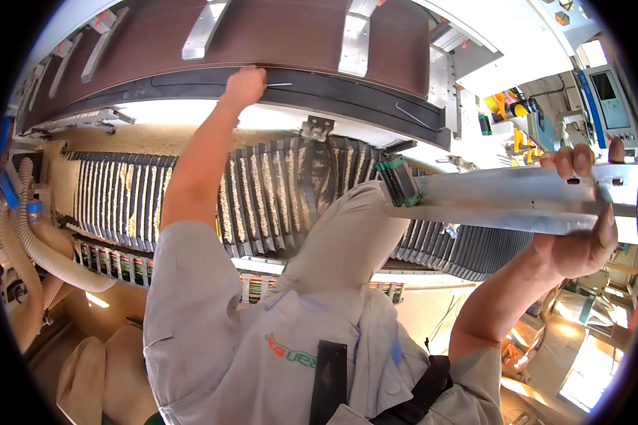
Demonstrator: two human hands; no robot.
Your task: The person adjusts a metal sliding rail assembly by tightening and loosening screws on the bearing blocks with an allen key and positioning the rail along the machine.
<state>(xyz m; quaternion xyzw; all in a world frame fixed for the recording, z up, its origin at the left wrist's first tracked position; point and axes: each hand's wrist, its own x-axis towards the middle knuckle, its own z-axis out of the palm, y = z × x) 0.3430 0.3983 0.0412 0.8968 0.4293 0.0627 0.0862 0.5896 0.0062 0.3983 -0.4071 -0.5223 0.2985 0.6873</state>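
Observation:
My left hand (245, 86) is closed at the long black rail (326, 93) along the lower edge of a brown panel. A thin pale rod (280, 84) sticks out to the right from its fingers; the part inside the fist is hidden. On the right, my right hand (581, 244) grips a long silver metal profile (489, 195), fingers over its upper edge and thumb on its near side. A green and black ribbed block (398, 182) sits at the profile's left end, close to my raised knee (354, 227).
A thin bent metal rod (412, 115) lies on the rail farther right. Black bellows (262, 191) strewn with wood chips run below it. Metal brackets (354, 42) cross the brown panel (283, 35). Ribbed hoses (49, 255) hang at left; a control panel (608, 95) stands far right.

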